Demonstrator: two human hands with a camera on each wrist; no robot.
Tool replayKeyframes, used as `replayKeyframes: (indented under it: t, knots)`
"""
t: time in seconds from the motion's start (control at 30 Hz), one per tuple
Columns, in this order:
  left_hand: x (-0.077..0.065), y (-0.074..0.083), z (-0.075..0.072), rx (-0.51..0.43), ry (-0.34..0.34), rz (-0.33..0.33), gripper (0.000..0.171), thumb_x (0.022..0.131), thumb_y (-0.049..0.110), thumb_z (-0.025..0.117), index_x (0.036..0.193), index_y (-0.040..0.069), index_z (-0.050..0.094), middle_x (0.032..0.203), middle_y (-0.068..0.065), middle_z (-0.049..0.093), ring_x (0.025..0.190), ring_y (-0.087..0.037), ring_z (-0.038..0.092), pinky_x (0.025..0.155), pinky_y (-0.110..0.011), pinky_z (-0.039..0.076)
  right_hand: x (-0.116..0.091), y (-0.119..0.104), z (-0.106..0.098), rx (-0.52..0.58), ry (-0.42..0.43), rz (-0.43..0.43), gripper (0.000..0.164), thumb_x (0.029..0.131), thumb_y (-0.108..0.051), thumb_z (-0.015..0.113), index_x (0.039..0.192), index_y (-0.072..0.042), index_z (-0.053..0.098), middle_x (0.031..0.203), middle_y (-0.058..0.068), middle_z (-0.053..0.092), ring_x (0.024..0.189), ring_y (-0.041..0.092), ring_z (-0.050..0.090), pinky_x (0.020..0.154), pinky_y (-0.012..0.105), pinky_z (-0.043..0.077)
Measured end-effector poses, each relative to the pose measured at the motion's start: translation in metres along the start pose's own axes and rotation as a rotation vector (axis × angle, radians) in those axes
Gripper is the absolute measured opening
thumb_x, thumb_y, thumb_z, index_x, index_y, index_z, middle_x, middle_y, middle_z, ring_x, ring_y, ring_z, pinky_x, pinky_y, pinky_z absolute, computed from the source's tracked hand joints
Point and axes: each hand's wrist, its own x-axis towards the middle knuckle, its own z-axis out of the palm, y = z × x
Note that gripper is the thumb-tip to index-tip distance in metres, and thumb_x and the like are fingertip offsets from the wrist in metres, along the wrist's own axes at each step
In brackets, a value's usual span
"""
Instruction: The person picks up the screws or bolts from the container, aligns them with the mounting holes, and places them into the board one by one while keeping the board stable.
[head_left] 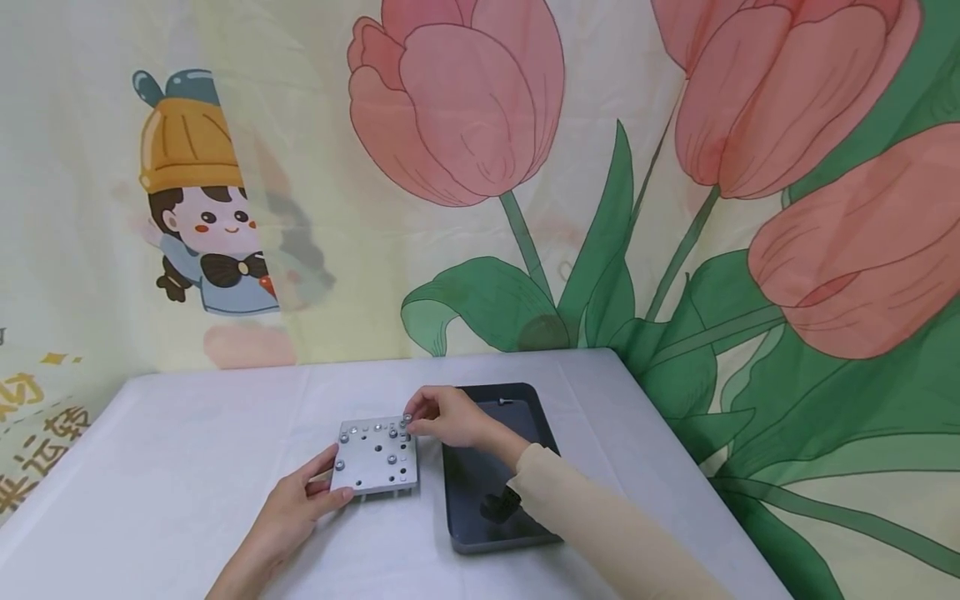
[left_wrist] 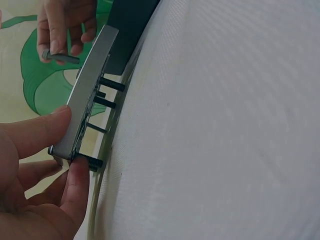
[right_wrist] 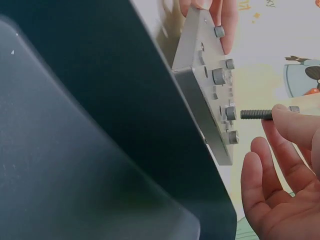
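Observation:
A square silver metal plate [head_left: 360,462] with drilled holes is raised off the white tabletop, several socket-head bolts standing in it. In the left wrist view, threaded shanks [left_wrist: 111,83] stick out of its underside. My left hand [head_left: 288,508] grips the plate's near left corner, thumb on one face and fingers beneath. Thumb and forefinger of my right hand [head_left: 453,417] pinch a loose bolt [right_wrist: 256,114] by its head end over the far right corner. Its threaded tip points at the plate's top face, apart from it and near a seated bolt head [right_wrist: 230,113].
Right of the plate lies a dark rectangular tray [head_left: 468,475], partly under the right forearm. One small screw [head_left: 506,402] lies at its far end. Below the right sleeve shows a black shape [head_left: 498,505]. A printed tulip curtain [head_left: 465,108] hangs behind the table.

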Motion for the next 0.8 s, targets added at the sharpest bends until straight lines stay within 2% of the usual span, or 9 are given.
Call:
replayKeyframes:
  t: [0.13, 0.37, 0.8]
  knots:
    - [-0.001, -0.002, -0.001, 0.016, -0.003, -0.003, 0.093, 0.090, 0.029, 0.088, 0.166, 0.014, 0.037, 0.162, -0.024, 0.046, 0.130, -0.031, 0.060, 0.087, -0.027, 0.057, 0.001, 0.001, 0.005, 0.003, -0.008, -0.001, 0.014, 0.095, -0.009, 0.081, 0.106, -0.012, 0.073, 0.093, -0.005, 0.071, 0.082, 0.009, 0.062, 0.070, 0.024, 0.051]
    - [-0.002, -0.002, -0.001, 0.007, 0.000, -0.006, 0.092, 0.090, 0.028, 0.087, 0.166, 0.015, 0.038, 0.162, -0.023, 0.047, 0.129, -0.030, 0.060, 0.088, -0.028, 0.057, 0.002, 0.003, 0.010, -0.017, -0.037, -0.010, 0.015, 0.095, -0.009, 0.081, 0.108, -0.011, 0.074, 0.094, -0.007, 0.071, 0.085, 0.008, 0.063, 0.080, 0.023, 0.051]
    - [-0.001, 0.000, -0.001, -0.005, -0.006, 0.007, 0.092, 0.091, 0.027, 0.086, 0.167, 0.014, 0.036, 0.163, -0.023, 0.045, 0.127, -0.028, 0.063, 0.085, -0.025, 0.057, 0.003, 0.003, 0.012, -0.035, -0.035, 0.003, 0.015, 0.095, -0.010, 0.082, 0.106, -0.013, 0.074, 0.094, -0.006, 0.071, 0.085, 0.009, 0.062, 0.076, 0.023, 0.050]
